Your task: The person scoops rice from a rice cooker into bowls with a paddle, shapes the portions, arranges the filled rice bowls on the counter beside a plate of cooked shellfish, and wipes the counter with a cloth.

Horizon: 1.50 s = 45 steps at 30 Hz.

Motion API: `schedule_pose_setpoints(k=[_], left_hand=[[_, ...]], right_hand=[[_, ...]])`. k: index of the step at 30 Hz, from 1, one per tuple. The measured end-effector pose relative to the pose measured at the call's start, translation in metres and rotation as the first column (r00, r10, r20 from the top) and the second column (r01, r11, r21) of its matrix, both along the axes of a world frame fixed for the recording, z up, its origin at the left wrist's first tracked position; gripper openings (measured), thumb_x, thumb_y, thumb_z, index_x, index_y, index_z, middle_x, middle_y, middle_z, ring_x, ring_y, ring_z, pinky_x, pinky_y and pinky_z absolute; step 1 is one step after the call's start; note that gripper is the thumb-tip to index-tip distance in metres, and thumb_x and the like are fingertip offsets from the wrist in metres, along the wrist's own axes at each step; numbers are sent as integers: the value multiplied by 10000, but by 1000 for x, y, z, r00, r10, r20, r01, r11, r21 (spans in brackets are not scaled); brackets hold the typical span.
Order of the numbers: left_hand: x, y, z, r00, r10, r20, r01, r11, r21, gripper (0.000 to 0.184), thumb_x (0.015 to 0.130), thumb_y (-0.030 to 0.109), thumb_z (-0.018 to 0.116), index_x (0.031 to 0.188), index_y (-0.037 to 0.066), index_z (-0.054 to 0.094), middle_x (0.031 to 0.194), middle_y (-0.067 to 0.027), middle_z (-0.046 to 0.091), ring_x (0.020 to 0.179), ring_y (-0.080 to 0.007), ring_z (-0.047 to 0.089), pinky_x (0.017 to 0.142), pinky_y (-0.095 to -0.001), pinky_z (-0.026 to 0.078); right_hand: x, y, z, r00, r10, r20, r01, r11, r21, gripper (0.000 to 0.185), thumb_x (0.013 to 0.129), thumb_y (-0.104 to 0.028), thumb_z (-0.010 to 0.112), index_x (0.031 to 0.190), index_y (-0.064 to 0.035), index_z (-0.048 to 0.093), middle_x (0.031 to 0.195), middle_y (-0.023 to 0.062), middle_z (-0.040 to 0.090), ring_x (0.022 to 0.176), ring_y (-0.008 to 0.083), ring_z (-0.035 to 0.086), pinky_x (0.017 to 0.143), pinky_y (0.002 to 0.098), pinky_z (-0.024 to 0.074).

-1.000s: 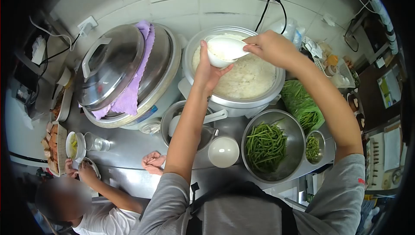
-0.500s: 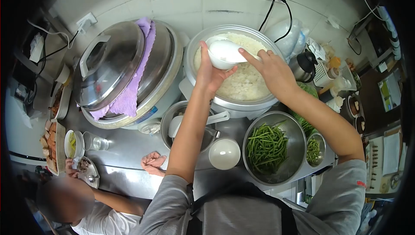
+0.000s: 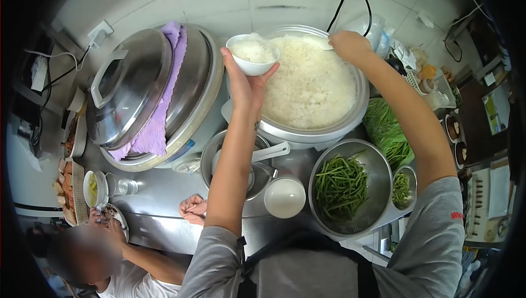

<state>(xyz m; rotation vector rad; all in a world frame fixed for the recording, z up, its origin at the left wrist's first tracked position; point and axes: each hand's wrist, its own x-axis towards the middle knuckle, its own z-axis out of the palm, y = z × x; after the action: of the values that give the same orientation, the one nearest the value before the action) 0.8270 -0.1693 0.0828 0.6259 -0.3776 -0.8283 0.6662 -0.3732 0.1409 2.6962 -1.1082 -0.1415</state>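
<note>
My left hand (image 3: 247,92) cups a white bowl (image 3: 253,68) from below, at the left edge of the open rice cooker (image 3: 359,103). White rice (image 3: 253,50) is heaped in this bowl. At the cooker's far right rim, my right hand (image 3: 349,47) is closed on a white rice paddle (image 3: 318,41), whose blade lies against the cooked rice (image 3: 312,87). Below the cooker stands another white bowl (image 3: 285,196). To its left is a steel pot (image 3: 206,161) with a white-handled utensil (image 3: 272,151) in it, partly hidden by my left forearm.
A steel colander (image 3: 378,188) of green beans stands at right, beside a small bowl of cut beans (image 3: 401,188). A big lidded cooker (image 3: 211,89) with a purple cloth (image 3: 159,117) fills the left. Pinkish gloves (image 3: 192,208) lie on the counter. A co-worker (image 3: 142,254) works at lower left.
My left hand has moved up and left, and the bowl now shows its heaped rice. My right hand has gone from the bowl to the cooker's far right side with the paddle.
</note>
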Motion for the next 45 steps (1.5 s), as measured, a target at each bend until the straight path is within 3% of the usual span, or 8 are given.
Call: schedule_pose_setpoints(k=[13, 23, 26, 31, 36, 38, 41, 45], left_hand=[[-7, 1, 4, 992, 114, 63, -113, 993, -15, 692, 924, 626, 382, 1322, 60, 359, 1285, -156, 491, 1161, -296, 544, 878, -478, 539], [-6, -1, 1, 982, 165, 91, -166, 986, 4, 716, 913, 565, 474, 1389, 109, 195, 1345, -177, 367, 1191, -328, 483, 858, -518, 519], [-9, -2, 1, 973, 190, 132, -194, 981, 24, 707, 918, 564, 458, 1375, 94, 191, 1325, -172, 398, 1149, -318, 531, 829, -500, 543], [-7, -3, 0, 966, 214, 147, -222, 974, 39, 707, 909, 541, 489, 1376, 101, 193, 1321, -170, 398, 1143, -314, 534, 803, -486, 554], [-7, -2, 0, 975, 183, 128, -190, 981, 43, 701, 900, 530, 511, 1374, 113, 206, 1325, -164, 389, 1148, -309, 530, 815, -494, 549], [-6, -2, 0, 975, 185, 120, -192, 980, 48, 697, 897, 527, 517, 1371, 114, 215, 1324, -162, 389, 1147, -307, 530, 820, -500, 546], [-4, -3, -2, 979, 172, 109, -178, 983, 52, 692, 892, 522, 524, 1367, 113, 229, 1319, -159, 392, 1144, -306, 531, 826, -508, 543], [-4, -3, -3, 982, 143, 125, -154, 985, 81, 684, 891, 513, 532, 1364, 114, 240, 1313, -150, 402, 1142, -305, 533, 829, -511, 540]], right_hand=[[0, 56, 7, 962, 222, -158, -214, 974, 67, 239, 915, -250, 516, 948, -84, 686, 912, 133, 682, 901, 318, 658, 765, 438, 528], [-8, 122, 11, 866, 417, -276, -423, 905, 41, 179, 870, -166, 531, 889, -97, 696, 844, 108, 684, 853, 288, 673, 717, 428, 544], [-12, 142, 11, 818, 497, -290, -497, 864, 80, 244, 920, -287, 513, 1016, -120, 664, 744, 115, 661, 782, 286, 672, 629, 425, 530], [-18, 148, 20, 864, 503, -28, -476, 834, 277, 260, 921, -302, 529, 965, -91, 676, 691, 110, 647, 690, 265, 654, 600, 389, 515], [-30, 95, 2, 982, 137, 127, -180, 505, 844, 290, 940, -310, 550, 860, -51, 654, 593, 18, 545, 471, 113, 504, 433, 269, 399], [-38, 89, 13, 996, -84, -28, 50, 272, 961, 285, 948, -311, 552, 855, -55, 635, 569, -19, 479, 414, 57, 413, 373, 221, 321], [-50, 83, 20, 965, -263, -3, 36, 122, 992, 268, 944, -333, 551, 904, -72, 593, 586, -33, 444, 402, 32, 351, 345, 197, 249], [-50, 77, 28, 841, -458, 288, -102, 390, 915, 290, 942, -359, 550, 973, -73, 589, 591, -32, 453, 389, 35, 354, 333, 200, 258]])
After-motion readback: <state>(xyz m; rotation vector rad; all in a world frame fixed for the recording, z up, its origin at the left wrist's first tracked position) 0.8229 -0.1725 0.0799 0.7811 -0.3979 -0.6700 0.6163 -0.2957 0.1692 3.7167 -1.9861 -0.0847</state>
